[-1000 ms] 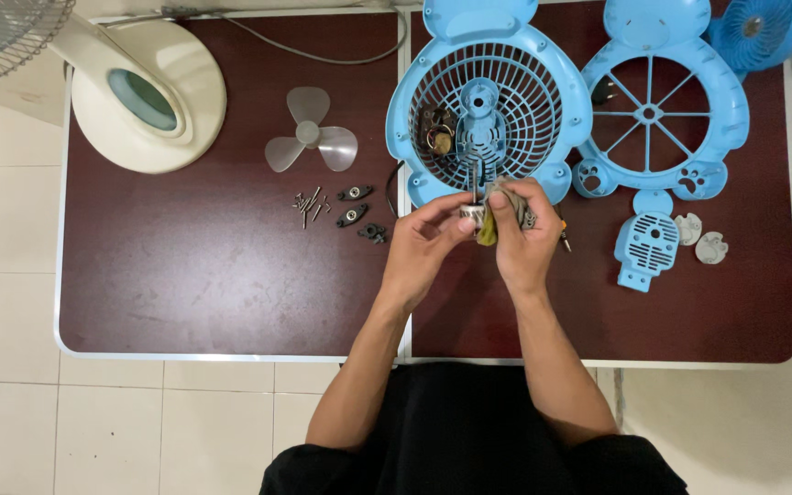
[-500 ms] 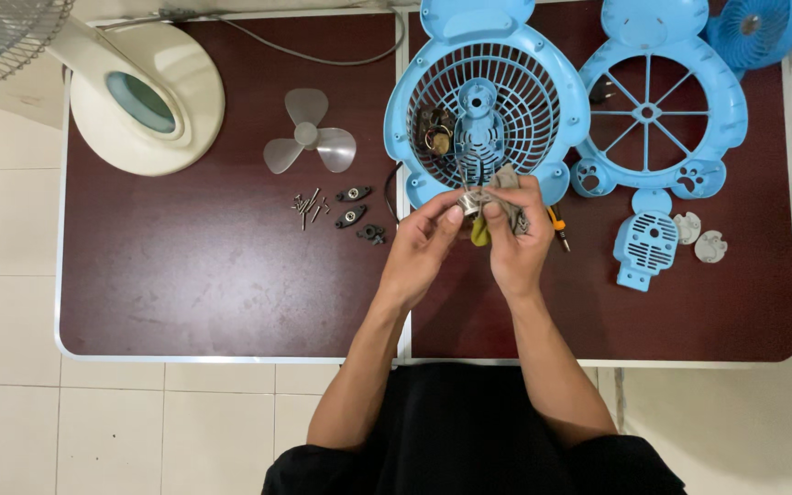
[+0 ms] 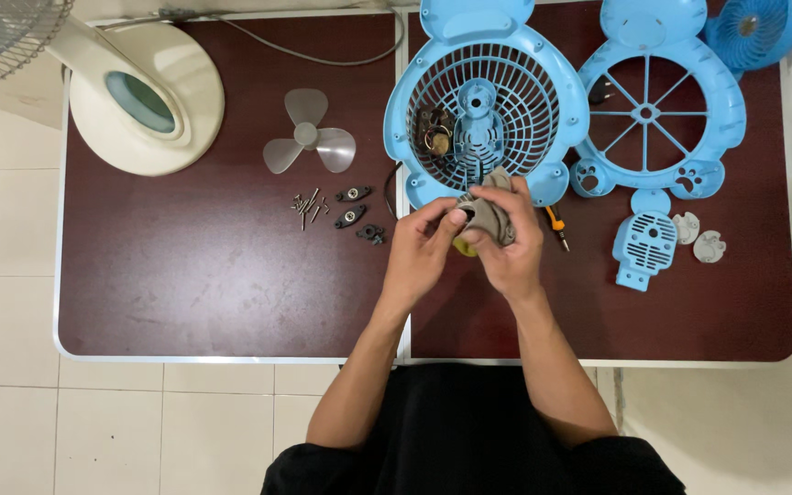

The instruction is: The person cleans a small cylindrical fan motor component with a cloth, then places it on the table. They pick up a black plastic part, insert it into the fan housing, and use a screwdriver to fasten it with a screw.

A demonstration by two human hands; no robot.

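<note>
A single head-worn camera looks almost straight down from well above the desk (image 3: 185, 302). It takes in the whole dark desk top, pale floor tiles (image 3: 2, 403) at its left and near edges, and the person's forearms and lap at bottom centre.

A clear fan blade (image 3: 309, 144) lies near loose screws (image 3: 308, 207) and black brackets (image 3: 352, 207).

A small repair workshop: a dark desk (image 3: 185, 293) on pale floor tiles (image 3: 2, 412) carries dismantled blue fan housings (image 3: 488, 101), a loose fan blade (image 3: 309, 142); screws (image 3: 309, 206) lie sorted.
</note>
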